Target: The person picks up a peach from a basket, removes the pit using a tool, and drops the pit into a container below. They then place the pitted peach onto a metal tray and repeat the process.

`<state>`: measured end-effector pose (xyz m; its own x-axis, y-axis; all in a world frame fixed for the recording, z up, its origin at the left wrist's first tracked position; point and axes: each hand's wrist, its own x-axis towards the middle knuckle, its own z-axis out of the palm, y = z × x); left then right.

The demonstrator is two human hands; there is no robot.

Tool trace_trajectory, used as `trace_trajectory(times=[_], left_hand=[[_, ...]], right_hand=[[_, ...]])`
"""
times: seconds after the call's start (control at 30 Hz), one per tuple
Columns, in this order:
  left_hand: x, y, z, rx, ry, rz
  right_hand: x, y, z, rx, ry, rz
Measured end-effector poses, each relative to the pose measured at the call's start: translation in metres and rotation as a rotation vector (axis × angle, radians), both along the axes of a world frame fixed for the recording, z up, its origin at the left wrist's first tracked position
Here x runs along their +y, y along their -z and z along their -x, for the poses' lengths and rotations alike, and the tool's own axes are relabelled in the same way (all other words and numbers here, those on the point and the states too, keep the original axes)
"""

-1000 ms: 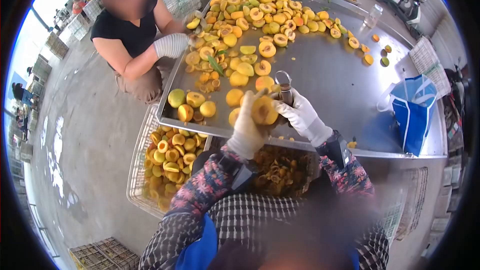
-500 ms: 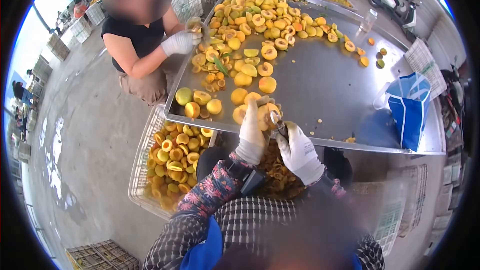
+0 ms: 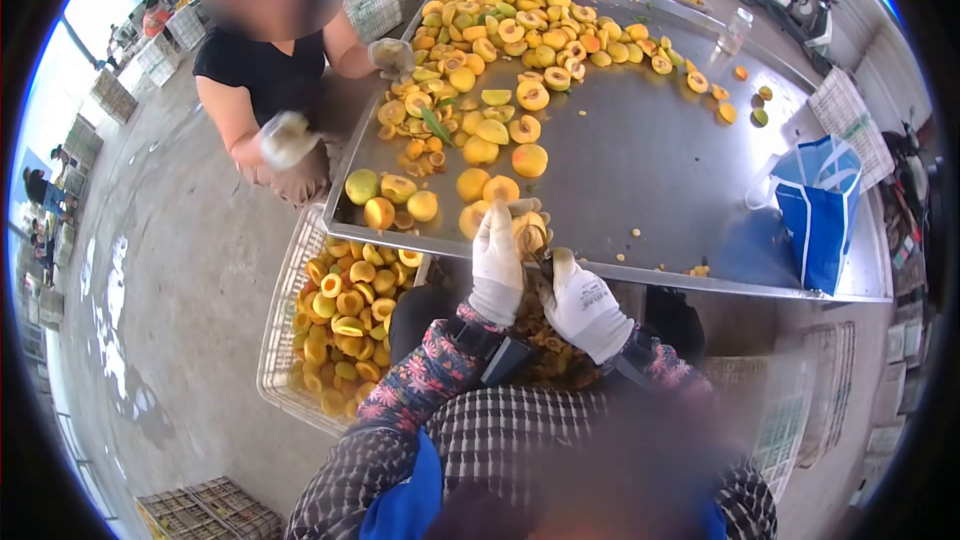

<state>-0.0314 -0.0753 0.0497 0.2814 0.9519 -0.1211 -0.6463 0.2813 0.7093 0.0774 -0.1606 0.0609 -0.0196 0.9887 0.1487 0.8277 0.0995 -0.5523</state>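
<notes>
At the near edge of the metal table (image 3: 640, 180), my left hand (image 3: 497, 255) in a white glove is closed on a halved yellow fruit (image 3: 531, 233). My right hand (image 3: 588, 310), also gloved, grips a small pitting tool, whose metal end is at the cut face of that fruit. Much of the tool is hidden by my fingers. Loose fruit halves (image 3: 473, 185) lie just beyond my left hand. A large pile of yellow halves (image 3: 520, 25) covers the far left of the table.
Below the table's left corner stands a white crate (image 3: 277, 340) of pitted halves. A co-worker (image 3: 265, 80) sits at the left side, another person at the far edge. A blue bag (image 3: 815, 210) and a clear bottle (image 3: 735, 32) stand on the right.
The tool's curved end has moved from beside the fruit into its cut face, and my right hand has shifted slightly down. The co-worker's hands have moved apart. The view has shifted slightly.
</notes>
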Motion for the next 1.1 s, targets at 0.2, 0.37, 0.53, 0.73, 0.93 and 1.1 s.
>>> trace_trajectory(times=[0.2, 0.37, 0.53, 0.73, 0.93, 1.1], left_hand=[[0.001, 0.002, -0.007, 0.035, -0.024, -0.095], [0.007, -0.012, -0.004, 0.098, 0.051, -0.001], [0.010, 0.009, 0.005, 0.238, 0.064, -0.054], [0.016, 0.042, 0.004, 0.102, 0.250, -0.061], [0.007, 0.037, -0.004, 0.104, 0.061, -0.171], [0.001, 0.008, 0.002, 0.129, 0.130, 0.023]], right_hand=[[0.002, 0.004, 0.007, 0.297, -0.017, -0.040], [-0.001, -0.004, -0.005, 0.303, -0.076, -0.121], [-0.009, 0.015, 0.000, 0.389, -0.093, -0.079], [-0.009, 0.044, -0.013, 0.317, -0.105, -0.196], [-0.012, 0.035, -0.006, 0.512, -0.022, 0.046], [-0.017, 0.016, -0.004, 0.492, -0.095, -0.059]])
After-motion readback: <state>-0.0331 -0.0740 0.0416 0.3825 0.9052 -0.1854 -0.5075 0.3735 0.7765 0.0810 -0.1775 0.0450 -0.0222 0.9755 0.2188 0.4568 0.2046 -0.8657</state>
